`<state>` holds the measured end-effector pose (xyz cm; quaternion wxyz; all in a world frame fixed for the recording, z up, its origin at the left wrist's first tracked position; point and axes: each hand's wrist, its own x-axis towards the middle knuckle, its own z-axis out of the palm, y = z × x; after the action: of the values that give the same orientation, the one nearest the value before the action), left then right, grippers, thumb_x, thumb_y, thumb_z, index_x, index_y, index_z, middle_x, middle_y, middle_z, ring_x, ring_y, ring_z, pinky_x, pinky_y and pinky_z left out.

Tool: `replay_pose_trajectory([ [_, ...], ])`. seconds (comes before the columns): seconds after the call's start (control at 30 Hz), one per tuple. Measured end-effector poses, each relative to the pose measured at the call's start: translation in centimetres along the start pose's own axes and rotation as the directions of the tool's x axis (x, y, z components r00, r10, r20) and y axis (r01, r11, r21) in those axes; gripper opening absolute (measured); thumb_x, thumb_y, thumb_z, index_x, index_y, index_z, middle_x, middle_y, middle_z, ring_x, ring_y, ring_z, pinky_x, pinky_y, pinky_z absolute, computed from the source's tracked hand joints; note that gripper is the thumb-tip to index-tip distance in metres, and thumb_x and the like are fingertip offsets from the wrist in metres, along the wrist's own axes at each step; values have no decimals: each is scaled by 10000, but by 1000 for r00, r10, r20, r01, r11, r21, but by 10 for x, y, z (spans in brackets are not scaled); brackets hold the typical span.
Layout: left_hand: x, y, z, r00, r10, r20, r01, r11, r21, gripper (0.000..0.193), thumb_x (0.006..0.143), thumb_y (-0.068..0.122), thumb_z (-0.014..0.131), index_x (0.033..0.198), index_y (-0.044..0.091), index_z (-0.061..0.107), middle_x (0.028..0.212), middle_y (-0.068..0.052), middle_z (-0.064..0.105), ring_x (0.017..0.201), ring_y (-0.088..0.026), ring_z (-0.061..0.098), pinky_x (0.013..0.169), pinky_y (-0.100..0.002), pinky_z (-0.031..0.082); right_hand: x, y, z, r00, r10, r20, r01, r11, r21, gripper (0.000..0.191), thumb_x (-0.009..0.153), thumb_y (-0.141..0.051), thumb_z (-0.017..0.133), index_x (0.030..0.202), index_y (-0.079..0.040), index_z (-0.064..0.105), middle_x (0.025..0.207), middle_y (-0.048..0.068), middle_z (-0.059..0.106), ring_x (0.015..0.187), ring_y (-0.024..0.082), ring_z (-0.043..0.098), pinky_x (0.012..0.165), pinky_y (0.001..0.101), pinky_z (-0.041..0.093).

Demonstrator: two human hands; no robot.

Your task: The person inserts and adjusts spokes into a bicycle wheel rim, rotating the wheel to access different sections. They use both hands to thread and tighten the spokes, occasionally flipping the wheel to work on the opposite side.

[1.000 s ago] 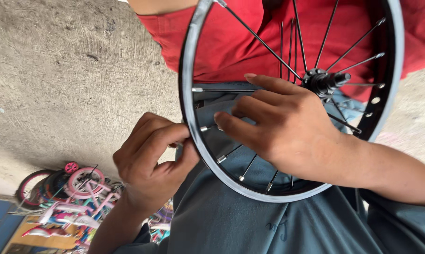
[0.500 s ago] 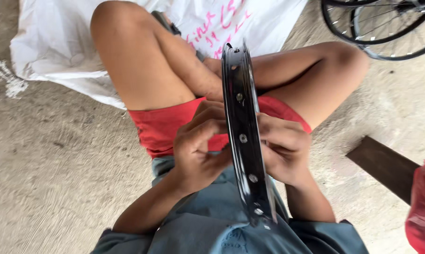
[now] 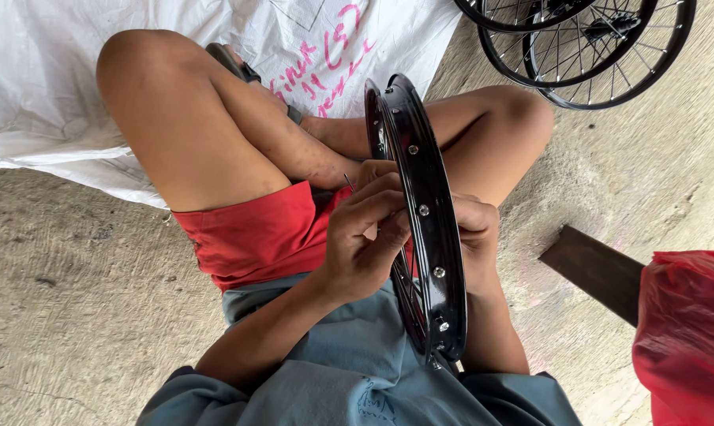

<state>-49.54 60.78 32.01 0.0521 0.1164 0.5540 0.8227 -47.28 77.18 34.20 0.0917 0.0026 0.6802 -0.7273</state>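
We note soft, even daylight, no hard shadows. Small glints sit on the black rim. Focus stays sharp at centre; the red bag at the edge looks slightly soft.

We see the black wheel rim edge-on, so its spokes and hub are mostly hidden behind it. Our right hand sits behind the rim, fingertips not visible. Our left hand pinches something thin at the rim, too small to tell whether it's a spoke or a tool. The finished wheels in the upper right are cut by the top edge. The red plastic bag is cut by the right and bottom edges. The white sack runs off the upper left.
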Motion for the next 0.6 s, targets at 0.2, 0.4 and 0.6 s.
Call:
replay_pose_trajectory([
  [0.2,11,-2,23,993,24,-115,-26,1000,-8,127,990,50,711,1095,10,651,1100,-59,653,1111,-214,592,947,-307,483,-8,11,-17,999,-11,-45,13,999,52,199,985,-142,735,984,51,687,924,106,747,793,139,689,711,262,551],
  [0.4,23,-4,34,996,83,-12,-80,983,165,118,992,-5,730,1093,40,689,1001,-49,657,1011,-179,595,909,-301,473,-33,32,-48,975,94,-202,-34,958,283,179,1019,-73,752,912,57,692,837,43,682,723,83,620,640,214,483],
  [0.6,30,-9,57,989,44,-144,-42,999,18,166,930,17,765,1069,30,674,1055,-85,675,947,-212,625,750,-283,503,-45,36,-63,955,133,-267,-51,954,294,205,999,-125,766,931,52,688,857,51,682,742,102,631,652,232,504],
])
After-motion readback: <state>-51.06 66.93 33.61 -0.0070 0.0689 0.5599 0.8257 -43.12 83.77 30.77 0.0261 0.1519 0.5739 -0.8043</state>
